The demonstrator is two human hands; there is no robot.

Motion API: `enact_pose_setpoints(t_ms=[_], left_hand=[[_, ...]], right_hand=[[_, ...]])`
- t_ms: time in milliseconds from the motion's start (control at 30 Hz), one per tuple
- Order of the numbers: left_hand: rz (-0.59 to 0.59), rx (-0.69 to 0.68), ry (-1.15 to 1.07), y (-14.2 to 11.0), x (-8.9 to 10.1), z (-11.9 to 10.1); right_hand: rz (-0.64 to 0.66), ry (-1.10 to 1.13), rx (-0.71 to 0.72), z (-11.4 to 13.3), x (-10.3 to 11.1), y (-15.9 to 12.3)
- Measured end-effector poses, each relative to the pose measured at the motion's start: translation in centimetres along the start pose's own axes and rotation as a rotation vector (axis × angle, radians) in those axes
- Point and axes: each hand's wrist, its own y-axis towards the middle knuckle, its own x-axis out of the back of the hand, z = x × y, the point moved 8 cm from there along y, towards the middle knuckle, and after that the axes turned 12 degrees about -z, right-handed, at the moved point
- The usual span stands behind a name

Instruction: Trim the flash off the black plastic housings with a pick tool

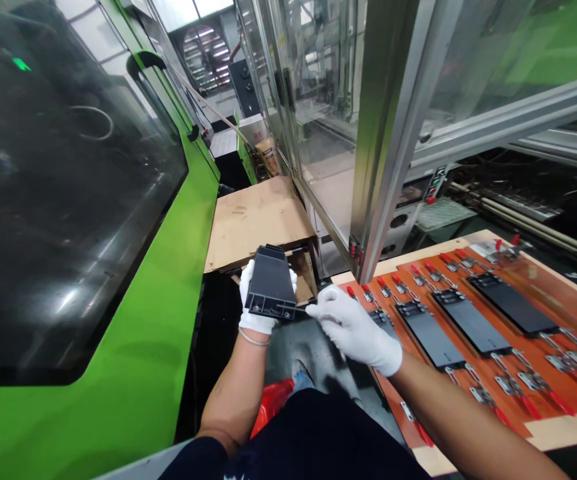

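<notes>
My left hand (pixel 248 293), in a white glove, is wrapped from beneath around a black rectangular plastic part (pixel 272 277). The part's flat face is turned up, and its ribbed end with small holes faces me. Close to the near right corner of that part, my gloved right hand (pixel 351 327) has thumb and fingers pinched together. From this pinch a thin dark rod (pixel 302 309) reaches to the part's edge; its kind is too small to make out.
On the right, an orange fixture board (pixel 393 400) carries several dark plates (pixel 431 333) under red-handled toggle clamps. A green machine (pixel 138 373) with a dark window fills the left. Ahead are a cardboard box (pixel 258 213) and a metal-framed glass guard (pixel 383 140).
</notes>
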Motion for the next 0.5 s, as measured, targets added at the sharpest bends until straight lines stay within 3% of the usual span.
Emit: enact_pose_setpoints(t_ms=[167,300,400,500], left_hand=[[-0.031,0.125,-0.115,-0.9,-0.9,0.0],[-0.006,0.15,-0.103,-1.2,-0.7,0.0],[0.007,0.154,-0.092,-1.4,-0.6,0.0],[-0.042,0.163,-0.103,-1.6,-0.5,0.1]], right_hand=[[0.005,-0.028,0.037,0.7,-0.2,0.1],[-0.042,-0.005,0.072,1.5,0.0,0.2],[-0.002,0.01,0.04,1.4,-0.4,0.0],[-0.014,0.006,0.027,1.4,-0.4,-0.2]])
